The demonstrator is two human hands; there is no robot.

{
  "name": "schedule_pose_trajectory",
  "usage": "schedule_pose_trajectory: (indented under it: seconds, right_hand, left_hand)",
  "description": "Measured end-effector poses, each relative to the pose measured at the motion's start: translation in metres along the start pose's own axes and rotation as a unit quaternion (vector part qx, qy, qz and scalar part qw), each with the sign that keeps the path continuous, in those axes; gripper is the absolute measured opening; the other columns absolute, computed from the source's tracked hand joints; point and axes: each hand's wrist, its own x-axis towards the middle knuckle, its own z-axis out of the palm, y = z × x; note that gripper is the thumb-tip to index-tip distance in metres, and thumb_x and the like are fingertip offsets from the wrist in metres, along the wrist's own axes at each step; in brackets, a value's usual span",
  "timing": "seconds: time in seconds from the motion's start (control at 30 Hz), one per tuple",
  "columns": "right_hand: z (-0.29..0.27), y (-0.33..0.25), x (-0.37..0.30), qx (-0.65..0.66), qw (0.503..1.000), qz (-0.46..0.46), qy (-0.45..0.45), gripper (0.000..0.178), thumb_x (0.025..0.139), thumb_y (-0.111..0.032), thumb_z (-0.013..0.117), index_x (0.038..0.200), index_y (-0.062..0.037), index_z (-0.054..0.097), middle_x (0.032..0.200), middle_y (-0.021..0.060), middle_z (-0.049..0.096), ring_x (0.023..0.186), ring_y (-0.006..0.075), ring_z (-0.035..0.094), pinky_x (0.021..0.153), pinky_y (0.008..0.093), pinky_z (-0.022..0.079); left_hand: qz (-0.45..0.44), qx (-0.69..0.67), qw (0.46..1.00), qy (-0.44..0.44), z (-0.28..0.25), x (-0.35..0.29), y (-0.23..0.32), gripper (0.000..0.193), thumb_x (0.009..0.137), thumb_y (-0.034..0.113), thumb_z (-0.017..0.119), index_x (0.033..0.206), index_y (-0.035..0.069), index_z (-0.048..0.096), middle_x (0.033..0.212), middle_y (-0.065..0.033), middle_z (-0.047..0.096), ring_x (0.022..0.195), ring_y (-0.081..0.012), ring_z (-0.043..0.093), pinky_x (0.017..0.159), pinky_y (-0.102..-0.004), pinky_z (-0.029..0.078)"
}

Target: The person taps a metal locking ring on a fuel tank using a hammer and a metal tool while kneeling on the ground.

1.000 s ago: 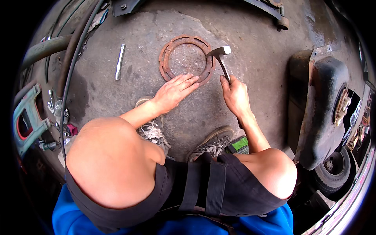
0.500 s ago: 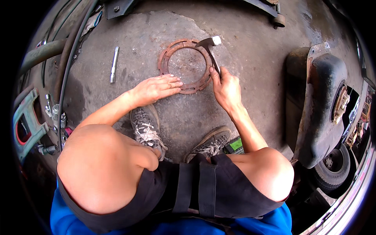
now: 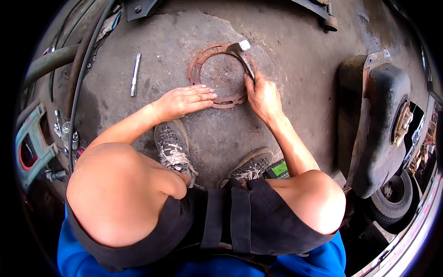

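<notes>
Rusty metal ring (image 3: 195, 68), just one, lies flat on the grey floor (image 3: 212, 134), beyond the person's left hand (image 3: 184, 101) and to the left of the right hand (image 3: 265, 94). The left hand is laid out flat, its fingers together, over the near left part of the ring, and it grips nothing. The right hand is curled tight round the handle of one hammer (image 3: 241, 51). The hammer's head is past the right hand, over the far right part of the ring (I can't tell from here if it touches).

One big black tank (image 3: 387, 120) sits well to the right of the right hand. It has a round part on its side, and what is in it is hidden from me. One wheel (image 3: 392, 210) with a black tyre is near the tank.

One shiny rod (image 3: 135, 75) lies past the left hand and to its left. One blue-green frame (image 3: 42, 138) is far to the left of that hand. I count two shoes: the left shoe (image 3: 175, 150) just below the left hand, and the right shoe (image 3: 249, 166) below the right hand. One green and black thing (image 3: 279, 171) is beside the right shoe.
</notes>
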Motion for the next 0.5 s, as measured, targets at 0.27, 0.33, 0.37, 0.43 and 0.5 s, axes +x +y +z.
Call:
schedule_pose_trajectory:
  seconds: [0.27,0.33,0.37,0.43,0.5]
  right_hand:
    - [-0.004,-0.023,0.012,0.0,0.999,-0.035,-0.016,0.039,0.103,-0.037,0.052,0.099,0.0014,0.061,0.077,0.028,0.066,0.08,0.0493,0.065,0.069,0.0547,0.05]
    - [-0.001,-0.019,0.014,-0.005,0.999,-0.004,-0.04,0.04,0.102,-0.037,0.051,0.102,0.002,0.061,0.082,0.03,0.067,0.087,0.0497,0.065,0.075,0.0553,0.051]
    - [-0.001,-0.03,0.015,0.018,0.999,-0.005,-0.042,0.04,0.102,-0.036,0.051,0.103,0.0022,0.061,0.084,0.0304,0.067,0.088,0.0498,0.065,0.076,0.0554,0.051]
    - [-0.003,-0.031,0.016,0.01,0.999,0.001,-0.044,0.041,0.102,-0.036,0.051,0.107,0.0028,0.062,0.089,0.0318,0.067,0.092,0.0502,0.065,0.079,0.0551,0.051]
    - [-0.011,-0.013,0.013,-0.026,0.998,0.037,-0.034,0.041,0.102,-0.037,0.052,0.108,0.0028,0.062,0.089,0.0319,0.067,0.093,0.0499,0.065,0.079,0.0548,0.051]
  left_hand:
    - [0.032,-0.013,0.999,0.007,0.007,0.006,-0.006,0.039,0.087,0.01,0.054,0.124,0.003,0.062,0.136,-0.0129,0.06,0.129,-0.0296,0.056,0.112,-0.0435,0.044]
    - [0.023,-0.017,1.0,-0.01,0.003,0.009,-0.004,0.041,0.088,0.009,0.053,0.128,0.004,0.059,0.138,-0.0132,0.059,0.131,-0.0296,0.054,0.113,-0.044,0.042]
    - [0.0,-0.012,0.999,-0.039,-0.01,0.004,0.002,0.042,0.088,0.009,0.052,0.129,0.004,0.058,0.139,-0.0134,0.058,0.132,-0.0297,0.053,0.114,-0.0443,0.041]
    - [-0.002,-0.006,0.999,-0.051,-0.013,0.007,0.001,0.048,0.088,0.009,0.055,0.135,0.005,0.053,0.138,-0.0134,0.057,0.131,-0.0302,0.052,0.112,-0.0444,0.041]
    - [-0.016,-0.013,1.0,-0.017,0.016,0.033,0.001,0.049,0.084,0.01,0.061,0.133,0.004,0.056,0.133,-0.0135,0.058,0.125,-0.0307,0.055,0.108,-0.0442,0.043]
